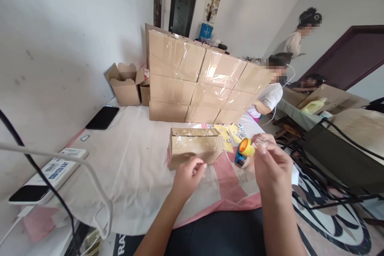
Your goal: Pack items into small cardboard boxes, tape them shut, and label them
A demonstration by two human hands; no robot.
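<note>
My right hand (272,162) is raised at the right, its fingertips pinching a crumpled piece of clear tape (259,143). Just left of it on the cloth stands a blue tape dispenser (241,159) with a yellow roll (246,147). My left hand (189,174) is closed, its fingers curled in front of a small cardboard box (196,146); anything inside them is hidden. That box lies on the table with clear tape shining along its upper edge. Whether my left hand touches it, I cannot tell.
Behind the box rises a taped stack of cartons (198,82). An open carton (124,86), a black phone (102,118) and a white power strip (54,174) line the left. Yellow printed sheets (223,136) lie beside the dispenser. Several people are at the right, past a chair (351,160).
</note>
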